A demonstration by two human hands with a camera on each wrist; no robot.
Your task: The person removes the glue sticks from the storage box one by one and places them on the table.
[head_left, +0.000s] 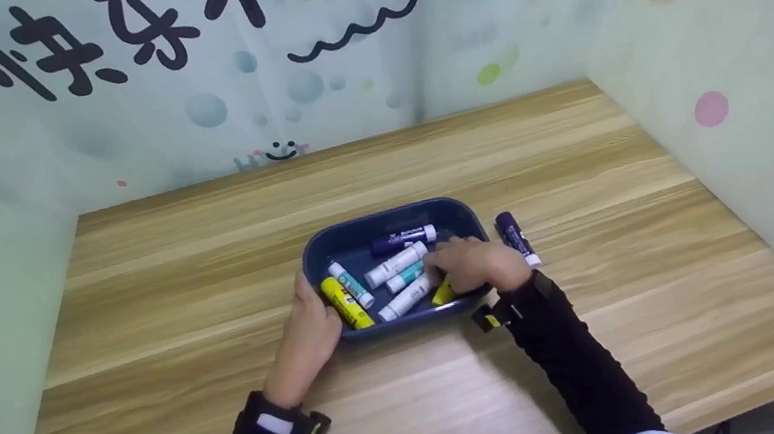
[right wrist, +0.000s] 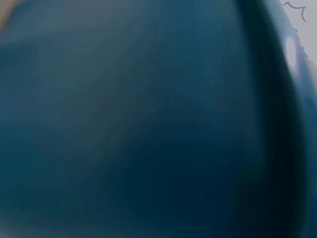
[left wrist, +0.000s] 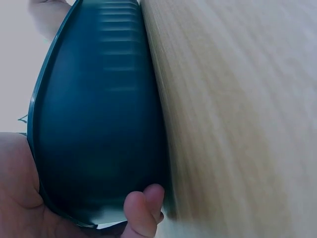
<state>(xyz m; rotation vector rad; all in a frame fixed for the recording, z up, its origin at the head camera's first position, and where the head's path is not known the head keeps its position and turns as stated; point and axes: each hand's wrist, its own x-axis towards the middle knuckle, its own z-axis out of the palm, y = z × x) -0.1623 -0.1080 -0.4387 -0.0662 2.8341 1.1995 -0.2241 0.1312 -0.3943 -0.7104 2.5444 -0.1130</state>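
A dark blue tray (head_left: 402, 326) stands on the table with several glue sticks lying in it. My left hand (head_left: 308, 330) grips its left end; in the left wrist view, curled fingertips (left wrist: 141, 213) show at the outer wall (left wrist: 99, 124). Inside the tray's right part, my right hand (head_left: 477, 265) reaches down among the sticks, its fingertips partly hidden. Partly under that hand lies a yellow glue stick (head_left: 443, 292). Close by are white glue sticks (head_left: 397, 264) and a teal one (head_left: 407, 275). Another yellow glue stick (head_left: 347, 303) lies near the left hand.
A purple glue stick (head_left: 517, 239) with a white end lies on the wooden table (head_left: 179, 299), just right of the tray. Another purple one (head_left: 402, 240) is at the tray's back. Printed cloth walls (head_left: 341, 102) enclose the table's back and sides.
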